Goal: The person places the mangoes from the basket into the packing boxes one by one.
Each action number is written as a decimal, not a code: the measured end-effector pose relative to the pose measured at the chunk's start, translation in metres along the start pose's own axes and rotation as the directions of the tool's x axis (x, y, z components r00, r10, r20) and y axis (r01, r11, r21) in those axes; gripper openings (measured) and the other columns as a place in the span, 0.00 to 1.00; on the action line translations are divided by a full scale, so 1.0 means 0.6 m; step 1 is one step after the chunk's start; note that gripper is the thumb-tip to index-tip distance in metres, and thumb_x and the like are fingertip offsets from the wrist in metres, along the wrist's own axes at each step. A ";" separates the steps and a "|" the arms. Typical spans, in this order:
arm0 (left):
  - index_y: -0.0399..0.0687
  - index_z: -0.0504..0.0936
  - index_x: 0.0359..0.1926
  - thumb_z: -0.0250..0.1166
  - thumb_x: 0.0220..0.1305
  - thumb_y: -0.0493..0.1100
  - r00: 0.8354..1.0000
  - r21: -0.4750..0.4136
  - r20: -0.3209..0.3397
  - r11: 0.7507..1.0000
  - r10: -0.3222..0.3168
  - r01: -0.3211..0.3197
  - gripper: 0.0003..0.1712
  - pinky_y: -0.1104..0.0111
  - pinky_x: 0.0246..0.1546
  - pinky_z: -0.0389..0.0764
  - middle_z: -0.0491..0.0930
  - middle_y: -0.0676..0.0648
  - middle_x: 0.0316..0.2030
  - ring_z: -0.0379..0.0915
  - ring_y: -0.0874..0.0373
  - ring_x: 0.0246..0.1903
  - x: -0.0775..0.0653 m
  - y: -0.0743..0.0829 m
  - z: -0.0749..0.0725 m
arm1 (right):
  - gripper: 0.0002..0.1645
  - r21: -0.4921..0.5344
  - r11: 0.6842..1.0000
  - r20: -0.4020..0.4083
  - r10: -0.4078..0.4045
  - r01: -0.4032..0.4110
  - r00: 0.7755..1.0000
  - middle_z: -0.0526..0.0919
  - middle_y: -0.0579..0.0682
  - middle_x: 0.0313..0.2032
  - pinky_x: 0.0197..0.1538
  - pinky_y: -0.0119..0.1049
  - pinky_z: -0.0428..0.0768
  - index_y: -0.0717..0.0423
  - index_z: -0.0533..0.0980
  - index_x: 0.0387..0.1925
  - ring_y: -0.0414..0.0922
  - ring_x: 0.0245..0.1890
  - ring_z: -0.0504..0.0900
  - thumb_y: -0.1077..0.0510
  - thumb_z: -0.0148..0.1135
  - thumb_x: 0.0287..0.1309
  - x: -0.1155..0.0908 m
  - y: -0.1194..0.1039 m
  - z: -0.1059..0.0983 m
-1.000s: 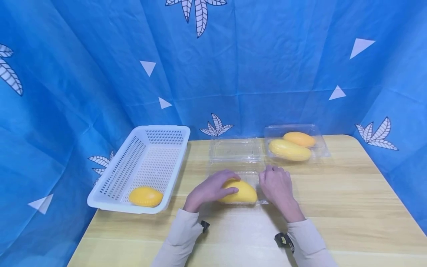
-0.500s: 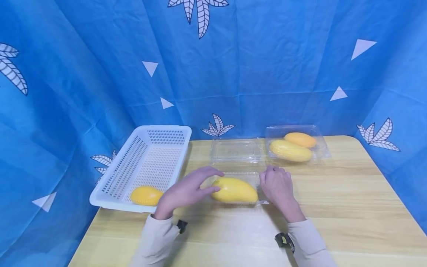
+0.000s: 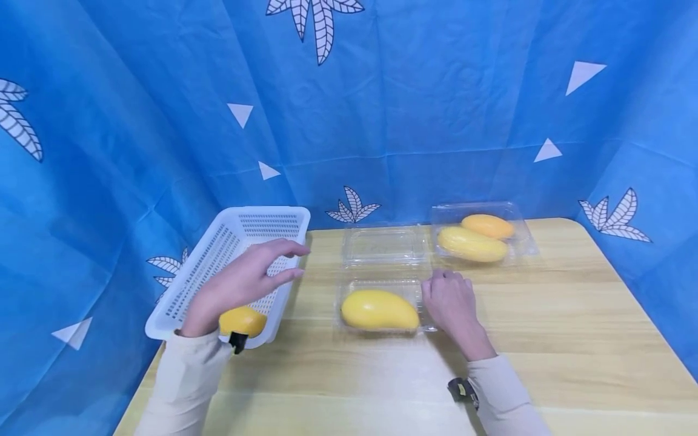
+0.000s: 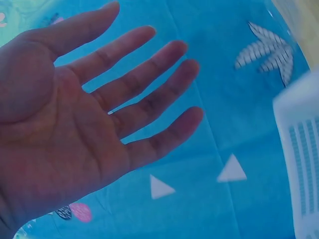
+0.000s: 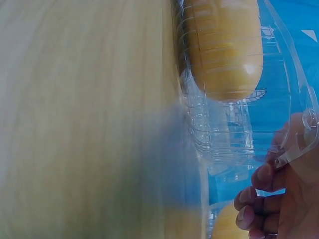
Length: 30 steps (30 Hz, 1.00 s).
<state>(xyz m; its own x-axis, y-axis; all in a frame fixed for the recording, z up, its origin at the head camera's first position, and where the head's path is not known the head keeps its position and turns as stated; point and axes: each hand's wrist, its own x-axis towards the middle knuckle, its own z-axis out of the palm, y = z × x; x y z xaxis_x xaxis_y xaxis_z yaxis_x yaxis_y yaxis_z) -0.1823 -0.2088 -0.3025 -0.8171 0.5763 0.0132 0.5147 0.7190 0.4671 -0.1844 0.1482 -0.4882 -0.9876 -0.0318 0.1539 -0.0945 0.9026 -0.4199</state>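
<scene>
I am holding my left hand spread near the white basket; only the right-wrist view is showing my right hand pinching the clear container by its edge.

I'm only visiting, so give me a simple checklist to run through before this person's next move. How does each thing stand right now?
1. Left hand holding nothing: ok.
2. Right hand steadying the near plastic clamshell: ok, it holds the edge.
3. Near clamshell's lid laid open: ok.
4. Mango to fetch, probably the next move, in the white basket: ok, one basket mango shows.
5. Left fingers on that mango: not ok, they are away from it.
6. Far plastic clamshell snapped shut: cannot tell.
</scene>
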 end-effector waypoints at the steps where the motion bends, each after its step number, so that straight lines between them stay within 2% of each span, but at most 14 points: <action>1: 0.43 0.79 0.64 0.66 0.72 0.45 0.999 -0.011 0.027 1.000 -0.021 0.021 0.23 0.50 0.58 0.80 0.81 0.44 0.58 0.78 0.48 0.56 0.000 -0.010 -0.008 | 0.19 0.000 1.000 0.001 -0.002 0.002 1.000 0.76 0.55 0.27 0.38 0.49 0.72 0.54 0.69 0.23 0.55 0.30 0.74 0.54 0.45 0.71 0.000 0.000 0.000; 6: 0.39 0.81 0.61 0.67 0.71 0.44 0.983 -0.015 0.152 0.994 -0.107 0.110 0.21 0.53 0.51 0.84 0.83 0.42 0.52 0.80 0.49 0.50 0.001 -0.065 -0.048 | 0.19 0.002 1.000 -0.001 -0.005 0.005 1.000 0.76 0.55 0.28 0.37 0.48 0.71 0.54 0.69 0.23 0.55 0.30 0.74 0.55 0.45 0.71 0.000 -0.001 0.002; 9: 0.38 0.82 0.58 0.68 0.69 0.40 0.968 -0.006 0.202 0.988 -0.150 0.154 0.19 0.54 0.49 0.84 0.84 0.43 0.50 0.80 0.49 0.48 0.004 -0.096 -0.056 | 0.18 -0.004 1.000 -0.003 -0.005 0.005 1.000 0.77 0.56 0.29 0.37 0.48 0.71 0.54 0.70 0.23 0.56 0.31 0.75 0.55 0.45 0.71 0.001 0.000 0.004; 13: 0.40 0.83 0.56 0.70 0.66 0.37 0.943 -0.001 0.276 0.981 -0.184 0.192 0.18 0.53 0.50 0.84 0.83 0.43 0.50 0.79 0.48 0.47 0.007 -0.131 -0.047 | 0.19 -0.012 1.000 -0.013 -0.011 0.011 1.000 0.78 0.57 0.30 0.37 0.49 0.71 0.54 0.69 0.22 0.57 0.32 0.75 0.55 0.46 0.72 0.002 0.002 0.006; 17: 0.42 0.84 0.54 0.72 0.63 0.37 0.920 0.009 0.337 0.978 -0.201 0.210 0.18 0.50 0.53 0.81 0.83 0.44 0.50 0.78 0.44 0.50 0.012 -0.158 -0.034 | 0.18 -0.021 1.000 -0.030 -0.019 0.018 0.999 0.78 0.57 0.29 0.36 0.49 0.72 0.55 0.70 0.22 0.57 0.31 0.76 0.56 0.47 0.71 0.002 0.003 0.007; 21: 0.43 0.85 0.51 0.74 0.60 0.36 0.895 0.010 0.387 0.972 -0.221 0.235 0.17 0.50 0.51 0.80 0.83 0.42 0.48 0.75 0.41 0.51 0.016 -0.179 -0.026 | 0.18 -0.021 1.000 -0.032 -0.019 0.019 0.999 0.78 0.57 0.28 0.35 0.48 0.72 0.55 0.70 0.23 0.57 0.31 0.76 0.56 0.47 0.71 0.002 0.004 0.007; 23: 0.43 0.85 0.50 0.73 0.59 0.35 0.872 0.008 0.426 0.965 -0.241 0.262 0.17 0.53 0.51 0.79 0.82 0.41 0.48 0.74 0.41 0.51 0.018 -0.190 -0.023 | 0.18 -0.020 1.000 -0.027 -0.018 0.018 0.999 0.77 0.56 0.28 0.35 0.48 0.72 0.55 0.70 0.23 0.56 0.30 0.75 0.56 0.47 0.71 0.002 0.004 0.007; 25: 0.43 0.85 0.50 0.73 0.59 0.36 0.838 0.010 0.474 0.953 -0.271 0.302 0.17 0.54 0.49 0.78 0.81 0.40 0.48 0.73 0.42 0.51 0.020 -0.199 -0.018 | 0.18 -0.016 1.000 -0.025 -0.018 0.017 1.000 0.77 0.56 0.28 0.35 0.48 0.71 0.56 0.70 0.24 0.57 0.31 0.76 0.56 0.47 0.71 0.003 0.004 0.007; 27: 0.46 0.85 0.50 0.74 0.57 0.38 0.785 0.027 0.522 0.926 -0.334 0.376 0.18 0.52 0.48 0.77 0.80 0.41 0.50 0.71 0.43 0.51 0.021 -0.207 -0.014 | 0.17 -0.015 1.000 -0.024 -0.019 0.018 1.000 0.77 0.56 0.28 0.35 0.48 0.71 0.56 0.70 0.24 0.57 0.31 0.76 0.56 0.47 0.71 0.003 0.004 0.007; 30: 0.50 0.84 0.53 0.76 0.53 0.41 0.693 0.065 0.582 0.874 -0.426 0.482 0.24 0.46 0.48 0.76 0.78 0.42 0.53 0.71 0.45 0.52 0.021 -0.218 -0.006 | 0.17 -0.013 1.000 -0.019 -0.015 0.015 1.000 0.77 0.56 0.29 0.36 0.48 0.71 0.56 0.70 0.25 0.57 0.32 0.76 0.56 0.47 0.71 0.002 0.003 0.007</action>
<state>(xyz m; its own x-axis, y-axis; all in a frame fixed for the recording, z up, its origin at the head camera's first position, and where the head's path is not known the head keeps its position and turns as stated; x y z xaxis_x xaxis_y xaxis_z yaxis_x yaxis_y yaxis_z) -0.2608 -0.2968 -0.3606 -0.6337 0.3195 -0.7046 0.0724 0.9312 0.3571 -0.1866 0.1480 -0.4923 -0.9835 -0.0377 0.1771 -0.1079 0.9075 -0.4060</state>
